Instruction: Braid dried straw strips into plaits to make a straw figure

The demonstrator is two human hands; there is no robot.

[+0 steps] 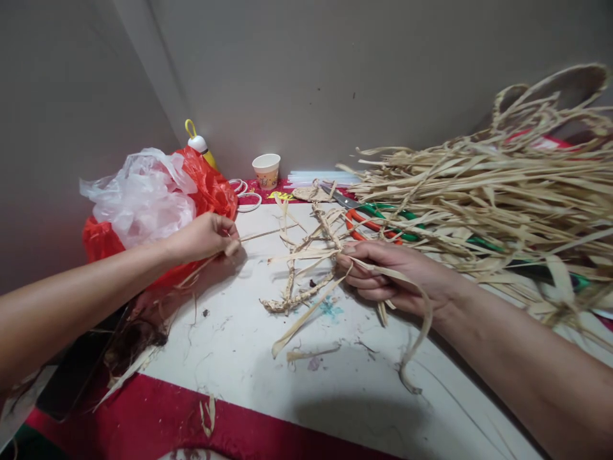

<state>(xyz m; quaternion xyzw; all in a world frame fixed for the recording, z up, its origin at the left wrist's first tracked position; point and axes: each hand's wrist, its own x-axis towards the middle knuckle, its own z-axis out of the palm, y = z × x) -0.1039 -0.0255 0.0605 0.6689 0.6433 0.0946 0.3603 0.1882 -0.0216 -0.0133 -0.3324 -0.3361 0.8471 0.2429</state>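
My right hand (376,271) pinches the end of a braided straw piece (290,281), where several loose straw strips (306,319) fan out and one curls down past the wrist. The braid forms a rough angular frame that spreads left over the white board. Off to the left, my left hand (218,236) is closed, thumb against fingers, on a thin straw strand (268,234) that stretches toward the braid. Parts of the strand inside the fingers are hidden.
A large heap of dry straw (479,191) covers the right, with orange-handled scissors (368,225) and green-handled scissors beside it. White and red plastic bags (143,191) lie at left. A paper cup (266,171) stands at the back. Straw scraps dot the white board (215,364).
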